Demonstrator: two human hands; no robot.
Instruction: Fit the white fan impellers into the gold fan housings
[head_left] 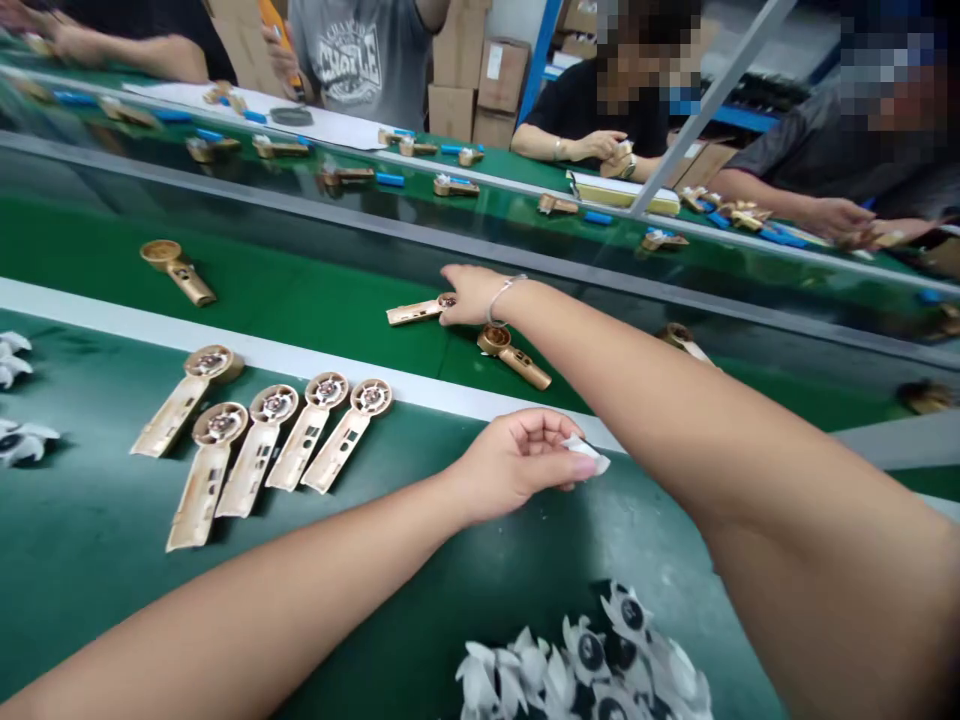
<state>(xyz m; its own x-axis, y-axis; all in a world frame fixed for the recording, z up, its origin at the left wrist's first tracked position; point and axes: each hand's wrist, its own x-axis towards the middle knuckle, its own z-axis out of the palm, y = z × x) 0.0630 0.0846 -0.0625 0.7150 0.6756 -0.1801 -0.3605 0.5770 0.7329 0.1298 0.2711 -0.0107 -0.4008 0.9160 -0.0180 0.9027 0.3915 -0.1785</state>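
Gold housing (411, 313) lies on the far green belt (247, 300), its round head just under the fingertips of the right hand (469, 297), whose fingers sit pressed together; whether they grip it, I cannot tell. The left hand (510, 465) curls its fingers, pinching a white fan (589, 455). Another housing (514, 358) lies just below the right fingers. Left of the left fingers, five housings (255, 460) lie side by side on the near belt (90, 620); below them lies a heap of white fans (585, 660).
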